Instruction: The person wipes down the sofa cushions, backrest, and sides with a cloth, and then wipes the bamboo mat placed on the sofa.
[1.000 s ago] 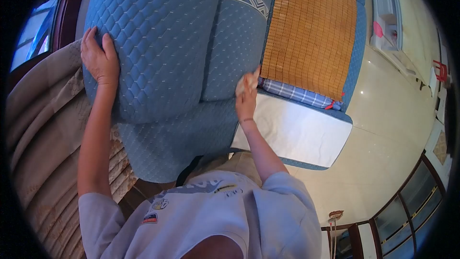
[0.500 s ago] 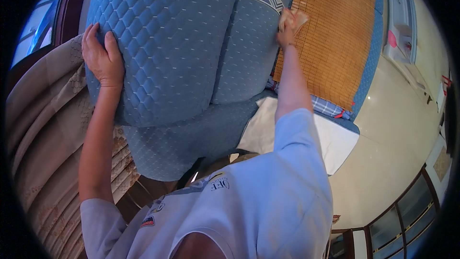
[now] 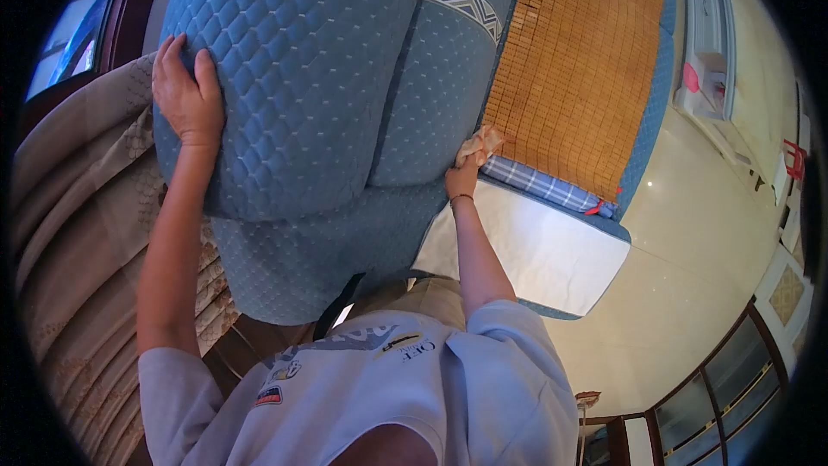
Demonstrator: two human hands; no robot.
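My left hand (image 3: 188, 99) lies flat on the outer left side of the quilted blue sofa backrest (image 3: 285, 78), fingers spread and holding nothing. Crumpled in my right hand (image 3: 463, 179) is a pale beige cloth (image 3: 480, 145). That hand is at the lower edge of the blue back cushion (image 3: 435, 103), beside the near left corner of the brown bamboo mat (image 3: 573, 60). Under the mat, a blue plaid pad (image 3: 543, 183) shows along its near edge. A white cover (image 3: 552, 237) is spread over the near end of the seat.
Grey-brown curtains (image 3: 78, 233) hang close on the left, by a window (image 3: 73, 26). Pale floor tiles (image 3: 673, 242) run along the right side of the sofa. A white cabinet (image 3: 711, 43) and a dark-framed glass door (image 3: 724, 397) stand farther right.
My right hand has moved with the cloth towards me, from the patterned band down to the cushion's lower edge. My left hand remains on the backrest. The view has shifted slightly.
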